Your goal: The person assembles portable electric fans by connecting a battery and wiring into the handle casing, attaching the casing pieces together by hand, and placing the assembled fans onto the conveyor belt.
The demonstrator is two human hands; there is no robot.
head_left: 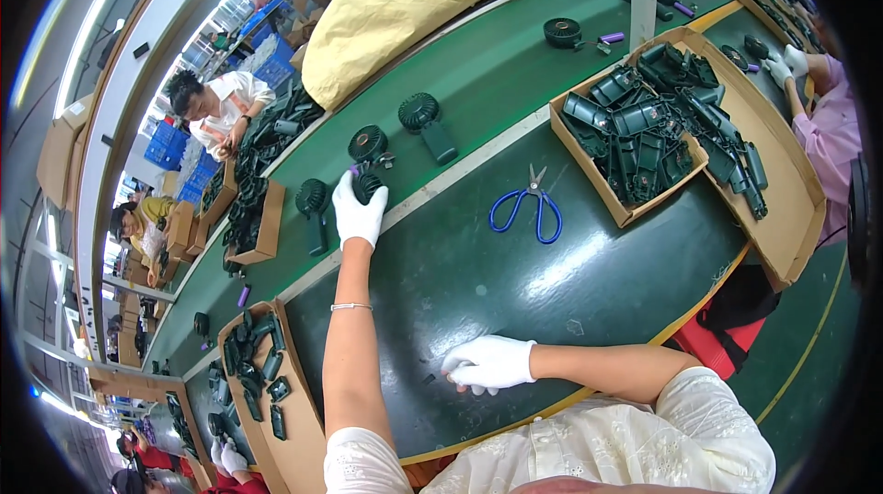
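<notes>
My left hand [359, 213], in a white glove, reaches over the green conveyor belt with thumb and fingers around a small dark fan head [369, 185]. A purple cylinder shows at its fingertips. Just beyond lies another round fan head [368, 143] with wires. Handheld fans lie on either side, one farther right [418, 112] and one to the left [312, 200]. My right hand [489, 363], also gloved, is curled low over the dark table [441, 282]; its fingers are closed, and what they hold, if anything, is hidden. A tiny dark piece [430, 378] lies beside its fingertips.
Blue-handled scissors [526, 209] lie on the table. A carton of dark green plastic housings [635, 209] stands at right, beside another cardboard tray [791, 227]. At left is a tray of housings [292, 356]. Co-workers sit along the belt; a yellow cloth [386, 16] covers its far side.
</notes>
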